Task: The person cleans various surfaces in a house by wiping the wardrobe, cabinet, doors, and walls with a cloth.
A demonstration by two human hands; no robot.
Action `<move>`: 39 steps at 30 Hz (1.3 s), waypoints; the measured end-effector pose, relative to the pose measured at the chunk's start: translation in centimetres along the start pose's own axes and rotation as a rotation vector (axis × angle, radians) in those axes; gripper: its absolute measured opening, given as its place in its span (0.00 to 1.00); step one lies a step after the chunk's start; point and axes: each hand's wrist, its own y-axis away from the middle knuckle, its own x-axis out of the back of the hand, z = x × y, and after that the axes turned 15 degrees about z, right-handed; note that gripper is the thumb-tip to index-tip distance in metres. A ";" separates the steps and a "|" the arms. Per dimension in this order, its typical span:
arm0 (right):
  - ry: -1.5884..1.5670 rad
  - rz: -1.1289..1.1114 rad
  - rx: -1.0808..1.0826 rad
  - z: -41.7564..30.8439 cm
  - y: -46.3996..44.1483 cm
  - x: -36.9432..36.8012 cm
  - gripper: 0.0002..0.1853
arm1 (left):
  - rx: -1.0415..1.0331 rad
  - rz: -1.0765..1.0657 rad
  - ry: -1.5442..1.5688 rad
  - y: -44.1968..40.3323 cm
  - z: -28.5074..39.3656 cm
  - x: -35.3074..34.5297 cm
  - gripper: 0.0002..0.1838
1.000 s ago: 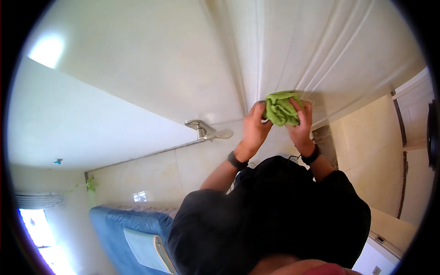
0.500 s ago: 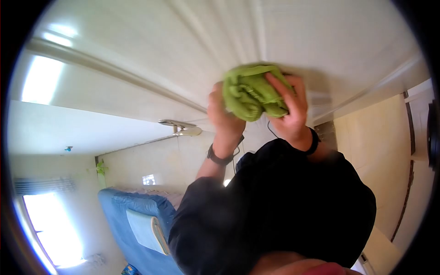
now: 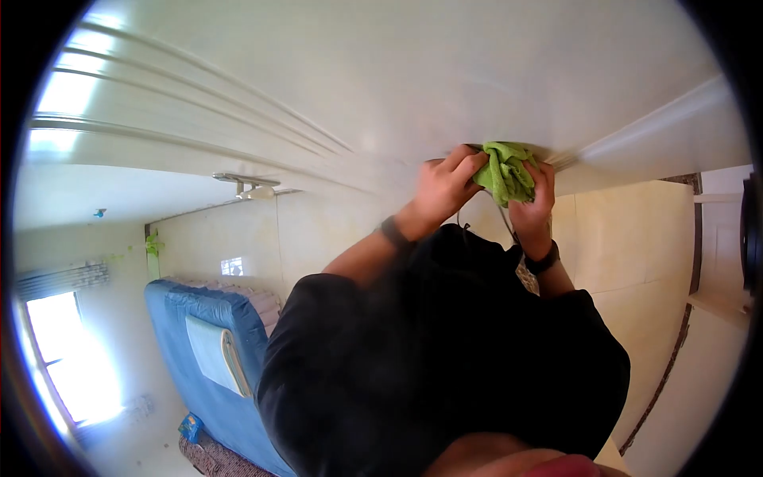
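Two hands made up the grip I watched over from afar: the left hand [image 3: 449,187] pinched one edge of the green cloth [image 3: 507,173] and the right hand [image 3: 536,199] curled around the opposite edge, so both were grasping it. The cloth sat between them, up against or just short of the pale door panel [image 3: 477,71] beyond the grip; I could not tell which. Good handling, as I judged it, called for even pressure from both sides, a thick pad of folds facing the panel, and knuckles clear of its hard surface. I would have gone gently near the moulded lines [image 3: 274,111] left of the grip, and given the door handle [image 3: 246,184], farther out on that side, a wide berth. The cloth itself looked bright yellow-green and matte, crumpled into a loose wad with shaded creases; whether it was damp, I could not tell.
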 end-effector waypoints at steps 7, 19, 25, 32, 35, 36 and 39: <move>0.111 -0.053 -0.114 2.7 2.0 2.9 0.23 | 0.125 -0.144 -0.014 2.6 1.1 -3.3 0.22; 0.173 0.212 -0.025 -0.3 -6.7 6.6 0.15 | -0.025 0.079 0.119 -6.4 8.0 -5.6 0.23; 0.112 0.136 -0.209 2.2 -3.3 6.2 0.12 | -0.026 -0.028 0.052 -2.5 5.6 -6.9 0.19; 0.151 0.025 -0.362 5.5 1.8 5.6 0.11 | -0.023 -0.132 0.029 2.4 2.4 -8.2 0.19; 0.206 0.006 -0.393 4.9 3.8 4.3 0.11 | 0.010 -0.199 -0.026 4.7 1.2 -7.8 0.19; 0.220 -0.007 -0.410 4.8 4.6 3.8 0.11 | 0.020 -0.220 -0.047 5.2 0.7 -7.4 0.19; 0.223 -0.056 -0.347 4.8 6.5 1.5 0.13 | 0.052 -0.199 -0.044 7.0 -1.4 -5.7 0.19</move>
